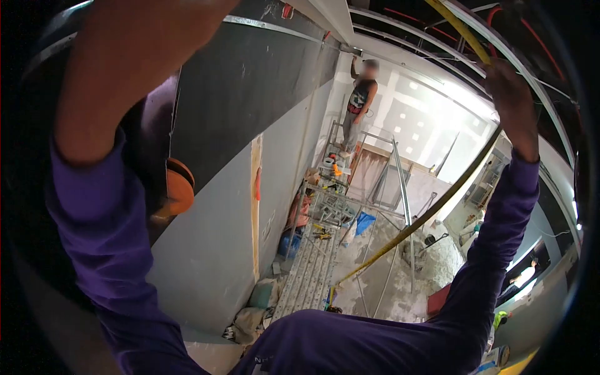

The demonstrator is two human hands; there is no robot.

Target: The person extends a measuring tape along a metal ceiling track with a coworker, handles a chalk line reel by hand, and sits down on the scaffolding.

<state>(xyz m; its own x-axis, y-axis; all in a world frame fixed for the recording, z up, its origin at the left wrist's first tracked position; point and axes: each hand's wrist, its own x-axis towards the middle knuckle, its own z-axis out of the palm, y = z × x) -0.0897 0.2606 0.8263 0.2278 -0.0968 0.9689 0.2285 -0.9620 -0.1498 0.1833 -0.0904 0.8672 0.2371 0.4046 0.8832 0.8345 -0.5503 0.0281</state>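
My right hand (511, 97) is raised at the upper right, closed around a yellow hose (459, 24). Above the hand the hose runs up past the metal ceiling frame; below it, the hose hangs slanting down to the left towards the floor. My left forearm (134, 69) reaches up across the upper left in a purple sleeve, and the hand itself lies beyond the top edge. An orange round object (180, 187) shows near that arm, against the dark and grey wall (212, 206).
Below is a perforated metal scaffold platform (307, 269) with tools and metal pieces on it. A co-worker (361, 100) stands at the scaffold's far end, one arm raised to the wall. Metal ceiling rails (425, 39) cross overhead. Bags (262, 294) lie by the left wall.
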